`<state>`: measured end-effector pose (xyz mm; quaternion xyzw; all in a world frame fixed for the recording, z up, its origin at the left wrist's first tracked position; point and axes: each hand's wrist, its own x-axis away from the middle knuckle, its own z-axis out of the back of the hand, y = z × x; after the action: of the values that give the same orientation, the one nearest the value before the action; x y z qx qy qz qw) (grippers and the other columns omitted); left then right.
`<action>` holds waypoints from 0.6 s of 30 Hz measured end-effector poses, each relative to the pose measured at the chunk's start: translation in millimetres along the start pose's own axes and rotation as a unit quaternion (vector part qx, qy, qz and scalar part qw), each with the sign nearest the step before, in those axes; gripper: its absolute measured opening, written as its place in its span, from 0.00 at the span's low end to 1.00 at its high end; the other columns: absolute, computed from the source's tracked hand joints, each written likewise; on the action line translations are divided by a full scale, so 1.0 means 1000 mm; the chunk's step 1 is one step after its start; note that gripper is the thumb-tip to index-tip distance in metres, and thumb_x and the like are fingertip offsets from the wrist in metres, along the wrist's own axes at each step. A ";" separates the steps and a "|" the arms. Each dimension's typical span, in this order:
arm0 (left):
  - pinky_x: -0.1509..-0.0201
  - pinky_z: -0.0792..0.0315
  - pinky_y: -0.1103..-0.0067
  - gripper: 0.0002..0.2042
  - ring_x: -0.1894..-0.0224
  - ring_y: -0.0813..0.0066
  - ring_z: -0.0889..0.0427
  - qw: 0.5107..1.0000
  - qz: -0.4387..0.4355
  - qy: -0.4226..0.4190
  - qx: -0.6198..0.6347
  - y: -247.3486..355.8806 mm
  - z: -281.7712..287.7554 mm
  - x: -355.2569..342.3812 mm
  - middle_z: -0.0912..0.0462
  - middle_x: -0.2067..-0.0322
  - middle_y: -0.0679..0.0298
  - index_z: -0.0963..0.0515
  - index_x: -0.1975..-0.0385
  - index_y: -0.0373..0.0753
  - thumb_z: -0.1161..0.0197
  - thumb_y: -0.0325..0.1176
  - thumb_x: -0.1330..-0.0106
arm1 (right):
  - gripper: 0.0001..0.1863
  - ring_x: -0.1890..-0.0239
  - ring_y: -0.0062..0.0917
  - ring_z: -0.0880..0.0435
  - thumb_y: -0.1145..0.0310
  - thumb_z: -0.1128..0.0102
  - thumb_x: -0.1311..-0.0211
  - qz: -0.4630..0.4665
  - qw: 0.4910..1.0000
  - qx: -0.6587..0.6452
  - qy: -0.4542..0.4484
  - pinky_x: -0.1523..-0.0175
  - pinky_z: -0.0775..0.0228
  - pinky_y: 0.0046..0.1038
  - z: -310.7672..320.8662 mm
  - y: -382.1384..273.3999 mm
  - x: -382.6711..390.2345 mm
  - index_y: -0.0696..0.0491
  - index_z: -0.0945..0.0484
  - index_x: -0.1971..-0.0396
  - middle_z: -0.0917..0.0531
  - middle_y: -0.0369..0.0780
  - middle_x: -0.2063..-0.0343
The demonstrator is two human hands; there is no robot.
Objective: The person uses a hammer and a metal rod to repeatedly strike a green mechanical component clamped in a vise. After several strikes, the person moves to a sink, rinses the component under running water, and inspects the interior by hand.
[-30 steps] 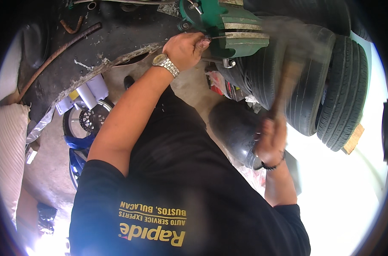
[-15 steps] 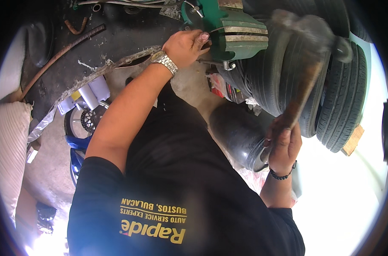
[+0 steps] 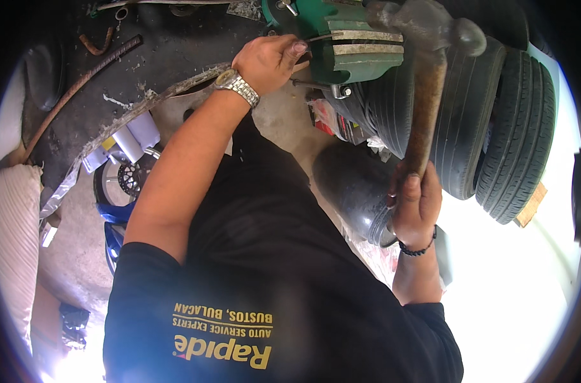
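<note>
The step looks like hammering at the vice; the right hand has its grip wrapped round the hammer; the left hand pinches a thin rod by the jaws; another blow would need careful aim.

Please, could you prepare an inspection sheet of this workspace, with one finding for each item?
Surface: scratched black bench top with ragged edge.
Job's things: green metal vise; brown-handled metal hammer; thin grey metal rod reaching the vise.
Clutter: curved rusty metal bar and hooked rusty metal piece on the bench top.
Grips: left hand closed at the thin rod; right hand around the hammer's handle.
Cables: pale cord-like strand along the picture's top edge, kind unclear.
Surroundings: black rubber tyres; rounded black container.
</note>
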<state>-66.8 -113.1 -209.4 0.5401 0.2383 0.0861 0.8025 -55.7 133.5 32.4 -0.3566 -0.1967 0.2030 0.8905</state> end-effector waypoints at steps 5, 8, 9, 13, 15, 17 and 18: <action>0.66 0.26 0.63 0.25 0.69 0.43 0.21 1.000 0.009 0.001 -0.008 0.002 0.001 -0.001 0.20 0.74 0.51 0.20 0.65 0.37 0.52 0.55 0.25 | 0.18 0.81 0.22 0.25 0.56 0.48 0.26 -0.129 0.978 0.147 -0.076 0.75 0.35 0.28 0.016 -0.020 -0.013 0.59 0.27 0.62 0.24 0.39 0.82; 0.65 0.25 0.62 0.24 0.68 0.43 0.21 1.000 -0.001 0.001 -0.010 0.002 0.001 -0.001 0.20 0.73 0.51 0.20 0.64 0.37 0.51 0.54 0.26 | 0.23 0.80 0.15 0.29 0.50 0.56 0.23 0.022 0.999 0.030 -0.002 0.77 0.37 0.17 0.024 -0.031 -0.008 0.59 0.28 0.57 0.25 0.36 0.75; 0.65 0.25 0.62 0.24 0.68 0.43 0.20 1.000 0.002 0.005 -0.007 0.002 0.001 0.000 0.19 0.73 0.51 0.20 0.64 0.37 0.51 0.54 0.26 | 0.25 0.80 0.15 0.28 0.47 0.56 0.24 0.035 0.999 -0.023 0.027 0.77 0.37 0.18 0.019 -0.030 -0.008 0.59 0.29 0.57 0.25 0.37 0.75; 0.62 0.22 0.61 0.19 0.65 0.48 0.17 1.000 0.018 -0.013 -0.021 0.002 0.002 0.001 0.16 0.71 0.54 0.18 0.66 0.42 0.48 0.51 0.27 | 0.25 0.78 0.34 0.22 0.50 0.47 0.28 -0.057 0.997 0.059 0.009 0.71 0.31 0.31 0.000 -0.028 -0.020 0.63 0.28 0.60 0.22 0.47 0.78; 0.62 0.22 0.61 0.19 0.65 0.48 0.17 0.999 0.005 -0.020 -0.026 0.002 0.003 0.001 0.16 0.71 0.55 0.18 0.66 0.43 0.48 0.52 0.27 | 0.19 0.76 0.52 0.24 0.58 0.48 0.26 -0.179 0.955 0.228 -0.061 0.65 0.30 0.45 0.000 -0.030 -0.028 0.62 0.28 0.62 0.23 0.53 0.78; 0.62 0.22 0.61 0.19 0.65 0.49 0.18 0.999 0.005 -0.015 -0.030 0.002 0.004 0.000 0.17 0.71 0.55 0.19 0.65 0.43 0.48 0.52 0.27 | 0.19 0.77 0.34 0.22 0.55 0.49 0.25 -0.124 0.968 0.218 -0.007 0.70 0.30 0.32 0.009 -0.033 -0.030 0.59 0.27 0.62 0.22 0.43 0.80; 0.61 0.22 0.61 0.19 0.65 0.49 0.18 0.999 0.007 -0.020 -0.027 0.002 0.004 0.000 0.17 0.71 0.55 0.19 0.65 0.43 0.48 0.52 0.27 | 0.19 0.77 0.27 0.22 0.54 0.49 0.25 -0.154 0.976 0.148 0.047 0.72 0.31 0.27 0.020 -0.038 -0.025 0.57 0.27 0.62 0.22 0.39 0.79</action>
<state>-64.5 -115.4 -206.7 0.5217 0.2160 0.0874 0.8207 -78.4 106.7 68.4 -0.1954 -0.1748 0.0738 0.9622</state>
